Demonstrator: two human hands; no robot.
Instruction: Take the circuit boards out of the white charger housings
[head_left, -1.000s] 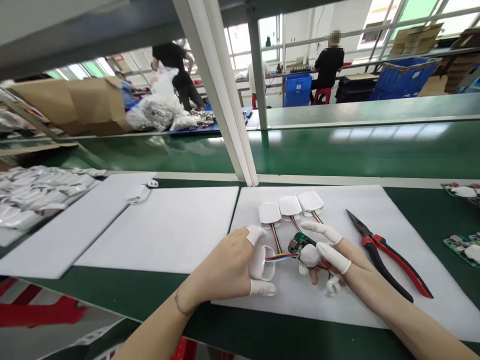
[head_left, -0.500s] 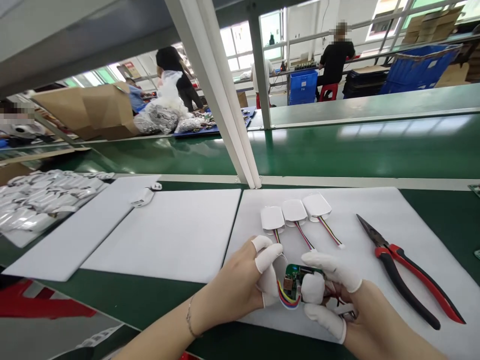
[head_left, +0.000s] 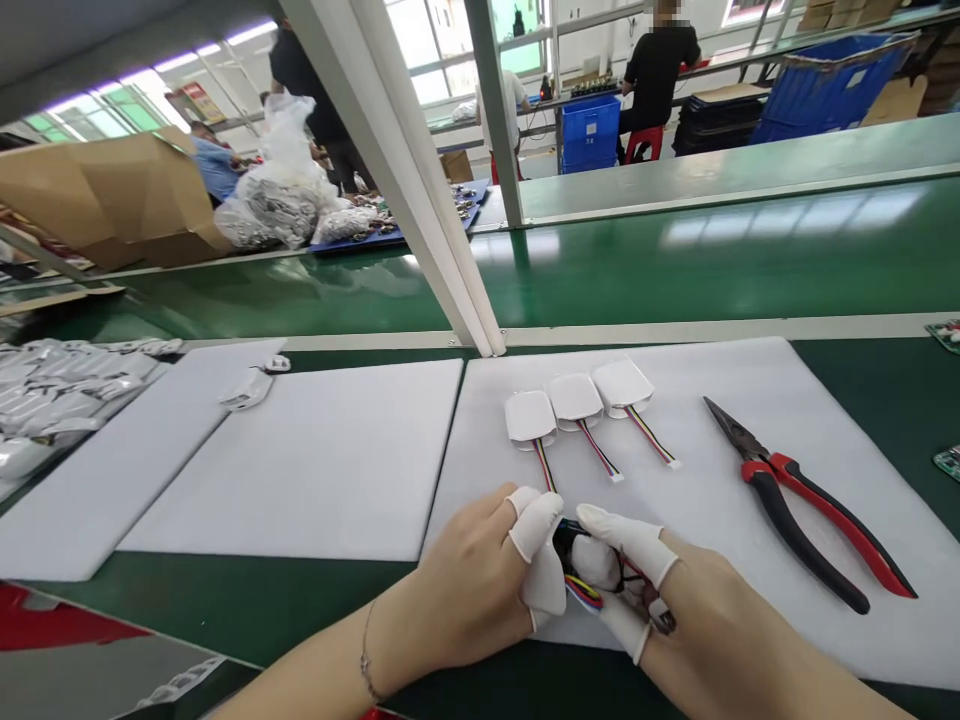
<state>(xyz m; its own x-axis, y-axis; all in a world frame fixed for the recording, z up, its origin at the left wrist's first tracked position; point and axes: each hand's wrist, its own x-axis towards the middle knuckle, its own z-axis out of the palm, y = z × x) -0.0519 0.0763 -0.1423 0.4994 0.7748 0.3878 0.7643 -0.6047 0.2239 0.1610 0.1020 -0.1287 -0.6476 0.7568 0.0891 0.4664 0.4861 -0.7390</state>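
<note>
From my distant seat I watch the left hand (head_left: 480, 565) closed round a white shell (head_left: 546, 582), thumb and fingers wrapped over it. The right hand (head_left: 686, 595) pinches a small circuit board (head_left: 565, 536) with a white lump (head_left: 597, 563) on it, between covered fingertips above and below. Shell and board meet, or nearly so, between the hands over the near part of the white mat (head_left: 675, 640); I cannot tell whether they touch.

I judge both pieces light. The shell looks like thin, smooth plastic — stiff enough to bear a firm hold, but slick, so I would keep it by its outer walls. The board I would treat as fragile: hold it by the edges and press on no parts. The lump looks soft, though I cannot confirm that. The coloured wires (head_left: 583, 592) bow out below, limp and easily pinched or tugged — no place to take hold.

Three more shells (head_left: 576, 396) lie beyond the hands, and the pliers (head_left: 772, 470) rest to the right.
</note>
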